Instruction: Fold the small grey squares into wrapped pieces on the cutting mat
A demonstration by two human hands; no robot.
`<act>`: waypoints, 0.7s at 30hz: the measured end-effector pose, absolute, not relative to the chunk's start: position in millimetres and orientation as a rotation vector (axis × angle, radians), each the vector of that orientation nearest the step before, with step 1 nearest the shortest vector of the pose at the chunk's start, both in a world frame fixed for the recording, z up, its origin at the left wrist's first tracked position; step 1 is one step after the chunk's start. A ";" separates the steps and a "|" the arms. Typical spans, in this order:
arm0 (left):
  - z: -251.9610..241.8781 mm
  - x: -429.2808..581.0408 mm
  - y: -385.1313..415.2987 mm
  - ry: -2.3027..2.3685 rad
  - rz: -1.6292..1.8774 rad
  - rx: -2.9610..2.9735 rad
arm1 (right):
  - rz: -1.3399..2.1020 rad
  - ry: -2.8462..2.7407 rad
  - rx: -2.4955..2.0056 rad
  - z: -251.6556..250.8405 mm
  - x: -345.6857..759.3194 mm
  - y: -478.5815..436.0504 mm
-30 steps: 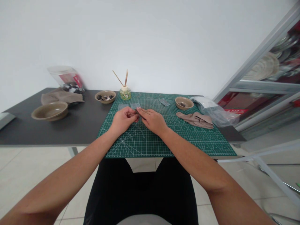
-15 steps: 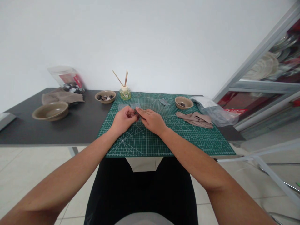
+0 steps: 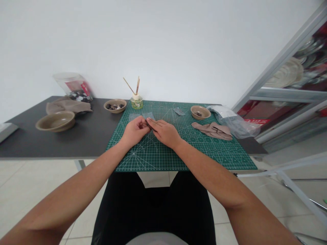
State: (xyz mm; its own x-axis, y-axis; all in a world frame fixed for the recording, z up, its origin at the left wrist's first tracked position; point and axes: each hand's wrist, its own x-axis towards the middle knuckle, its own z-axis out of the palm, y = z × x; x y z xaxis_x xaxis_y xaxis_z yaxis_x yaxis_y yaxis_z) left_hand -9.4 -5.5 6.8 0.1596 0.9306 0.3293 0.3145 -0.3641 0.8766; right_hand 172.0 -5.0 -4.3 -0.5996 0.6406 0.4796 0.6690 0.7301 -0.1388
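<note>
Fingertip work on a small dark piece [image 3: 151,125] seems in hand; the next move probably calls for steady pressure. The piece is above the green cutting mat [image 3: 178,154], grasped by the right hand [image 3: 167,133] at its fingertips, against the curled left hand [image 3: 135,131] (whether that grips too, I cannot tell).

A reed diffuser [image 3: 137,103] stands near the white wall [image 3: 168,44].

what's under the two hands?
Green mat, with grey sheeting showing beyond the left hand. That and the right hand cover the rest; whether the sheeting runs beneath can't be seen.
</note>
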 end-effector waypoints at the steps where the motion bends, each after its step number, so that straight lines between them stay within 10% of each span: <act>1: 6.0 -9.3 -5.2 1.168 1.202 1.760 | -0.070 -2.418 -1.008 -4.3 172.1 -5.0; 21: 3.2 -7.5 -2.7 0.996 1.241 1.658 | -0.028 -2.384 -1.053 -3.8 170.7 -8.1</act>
